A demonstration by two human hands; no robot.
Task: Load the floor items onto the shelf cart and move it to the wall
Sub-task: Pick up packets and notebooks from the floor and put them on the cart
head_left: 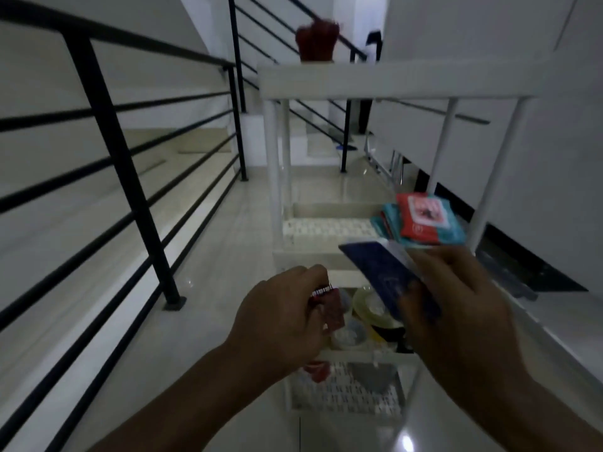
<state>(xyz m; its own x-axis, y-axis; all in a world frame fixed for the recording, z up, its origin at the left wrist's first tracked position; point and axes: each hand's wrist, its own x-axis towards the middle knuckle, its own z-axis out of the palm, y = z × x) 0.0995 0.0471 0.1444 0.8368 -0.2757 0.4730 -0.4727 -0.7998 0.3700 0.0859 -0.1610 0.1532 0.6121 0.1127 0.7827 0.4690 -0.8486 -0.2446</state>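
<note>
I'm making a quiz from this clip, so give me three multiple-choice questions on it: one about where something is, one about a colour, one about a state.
1. Where does the dark red ornament stand?
A. on the top shelf of the white shelf cart
B. on the floor
C. on the stairs

2. What colour is the flat packet in the right hand?
A. yellow
B. dark blue
C. green

3. What is the left hand doing?
A. hanging empty and open
B. resting on the black metal railing
C. closed on a small red item

Answers: 1 A, it sits on the cart's top board. 2 B, the packet is navy. 3 C, the fingers curl round the red item.
</note>
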